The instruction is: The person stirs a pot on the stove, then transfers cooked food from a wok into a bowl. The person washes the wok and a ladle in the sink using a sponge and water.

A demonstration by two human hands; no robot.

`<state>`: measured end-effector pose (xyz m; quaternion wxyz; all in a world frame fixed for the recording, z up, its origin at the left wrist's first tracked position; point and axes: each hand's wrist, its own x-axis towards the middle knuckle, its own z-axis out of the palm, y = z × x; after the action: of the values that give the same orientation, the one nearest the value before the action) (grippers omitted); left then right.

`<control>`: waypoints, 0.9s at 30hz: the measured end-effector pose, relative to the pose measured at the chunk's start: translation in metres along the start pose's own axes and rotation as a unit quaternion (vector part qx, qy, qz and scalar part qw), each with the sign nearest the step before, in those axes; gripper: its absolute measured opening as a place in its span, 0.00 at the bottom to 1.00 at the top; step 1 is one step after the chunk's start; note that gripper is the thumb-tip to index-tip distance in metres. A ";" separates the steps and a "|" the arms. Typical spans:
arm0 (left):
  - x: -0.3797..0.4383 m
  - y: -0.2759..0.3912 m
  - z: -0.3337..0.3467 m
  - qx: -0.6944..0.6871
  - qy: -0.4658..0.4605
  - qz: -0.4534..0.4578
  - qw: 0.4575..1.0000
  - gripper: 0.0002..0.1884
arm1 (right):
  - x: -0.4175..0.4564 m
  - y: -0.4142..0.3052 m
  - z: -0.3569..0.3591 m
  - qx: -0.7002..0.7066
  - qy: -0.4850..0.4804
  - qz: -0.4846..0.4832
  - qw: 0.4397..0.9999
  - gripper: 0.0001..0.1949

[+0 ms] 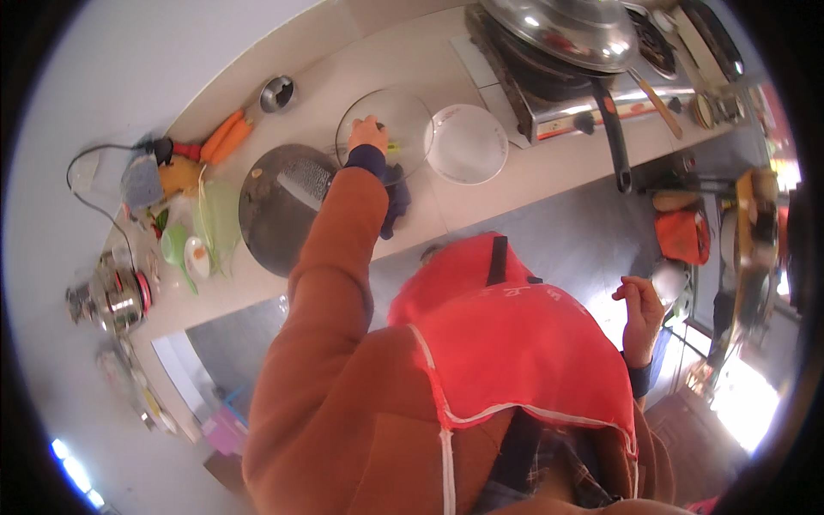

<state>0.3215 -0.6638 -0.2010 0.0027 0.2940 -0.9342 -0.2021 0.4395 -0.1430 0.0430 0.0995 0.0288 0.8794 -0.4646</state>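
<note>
My left hand is closed around the dark knob of a clear glass lid above the counter. Something yellow-green shows through the glass beside my fingers; what it is I cannot tell. The lid's right edge overlaps a white plate. Below my left forearm, a cleaver with a dimpled blade lies on a round dark cutting board, its handle hidden by my sleeve. A dark blue cloth lies by the counter's front edge. My right hand hangs off to the right, fingers loosely bent, nothing visible in it.
A lidded wok sits on the gas stove, its long handle jutting past the counter edge. Carrots, a metal cup, a green ladle, a small white dish and an electric pot stand leftward.
</note>
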 end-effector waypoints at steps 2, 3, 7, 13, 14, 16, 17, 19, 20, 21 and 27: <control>-0.001 0.001 0.002 -0.022 0.026 0.009 0.999 0.16 | 0.012 0.003 -0.003 0.006 -0.016 0.012 1.000 0.09; 0.001 0.000 0.001 -0.031 0.042 0.015 0.999 0.15 | 0.018 0.004 0.000 0.018 -0.017 0.015 1.000 0.09; 0.010 0.010 -0.008 -0.048 0.096 0.020 0.994 0.14 | 0.035 0.010 0.008 0.042 -0.038 -0.016 0.998 0.09; 0.064 0.007 -0.018 -0.022 0.099 0.028 0.994 0.15 | 0.041 0.001 0.026 0.066 -0.054 0.011 0.996 0.08; 0.075 0.003 -0.014 -0.009 0.097 0.037 0.995 0.14 | 0.039 0.008 0.027 0.066 -0.046 0.002 0.997 0.08; 0.088 0.001 -0.010 -0.010 0.103 0.046 0.994 0.14 | 0.034 0.004 0.027 0.074 -0.048 0.042 0.995 0.07; 0.093 0.001 -0.006 -0.008 0.103 0.059 0.993 0.14 | 0.030 -0.002 0.029 0.070 -0.033 0.049 0.996 0.08; 0.100 -0.004 -0.002 -0.017 0.065 0.075 0.995 0.13 | 0.026 -0.011 0.033 0.063 -0.001 0.059 0.996 0.08; 0.102 -0.005 -0.002 -0.011 0.061 0.075 0.995 0.13 | 0.026 -0.013 0.033 0.065 0.004 0.067 0.996 0.09; 0.103 -0.007 -0.001 -0.007 0.056 0.075 0.996 0.14 | 0.026 -0.017 0.034 0.065 0.007 0.079 0.995 0.09; 0.118 -0.034 0.007 0.011 0.038 0.072 0.997 0.16 | 0.029 -0.032 0.036 0.075 0.026 0.092 0.993 0.09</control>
<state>0.2415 -0.7512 -0.2338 0.0492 0.2337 -0.9543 -0.1798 0.4116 -0.1918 0.0440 0.1163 0.1294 0.8381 -0.5170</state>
